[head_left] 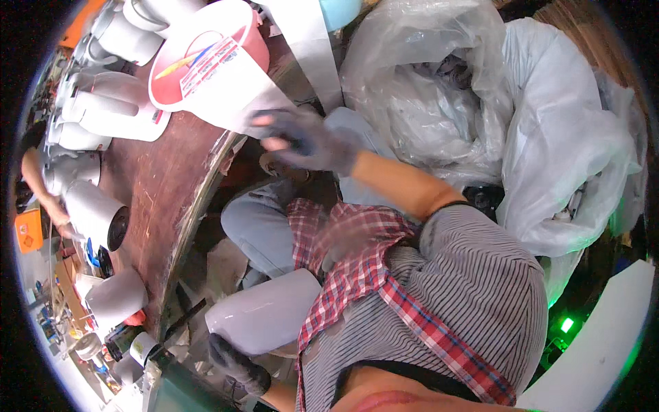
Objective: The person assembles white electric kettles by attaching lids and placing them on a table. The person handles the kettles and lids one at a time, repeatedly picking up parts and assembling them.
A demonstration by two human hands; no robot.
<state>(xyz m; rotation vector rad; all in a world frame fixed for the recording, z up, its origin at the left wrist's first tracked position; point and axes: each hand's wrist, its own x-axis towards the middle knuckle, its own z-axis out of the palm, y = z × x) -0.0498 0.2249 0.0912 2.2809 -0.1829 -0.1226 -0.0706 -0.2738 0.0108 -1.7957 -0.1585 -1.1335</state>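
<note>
Across my lap lies a smooth white jug body (264,312), rounded and pale; no handle shows on it. My left hand (237,364), in a dark grey glove, grips it from below at its lower end. My right hand (302,139), gloved with bare fingertips, is raised at the table edge and smeared by motion, so its grip is unclear. Just beyond it is a white label sheet (237,86) with red printed rows, leaning over a pink basin (241,19). A yellow pen (180,64) and a blue pen (200,58) lie in the basin.
Several white jugs (96,213) stand along the brown table (154,178). Large clear plastic bags (439,123) and a white bag (556,117) are at the right. Another person's arm (42,182) reaches in at far left. A dark green box-like thing (185,388) is near my left hand.
</note>
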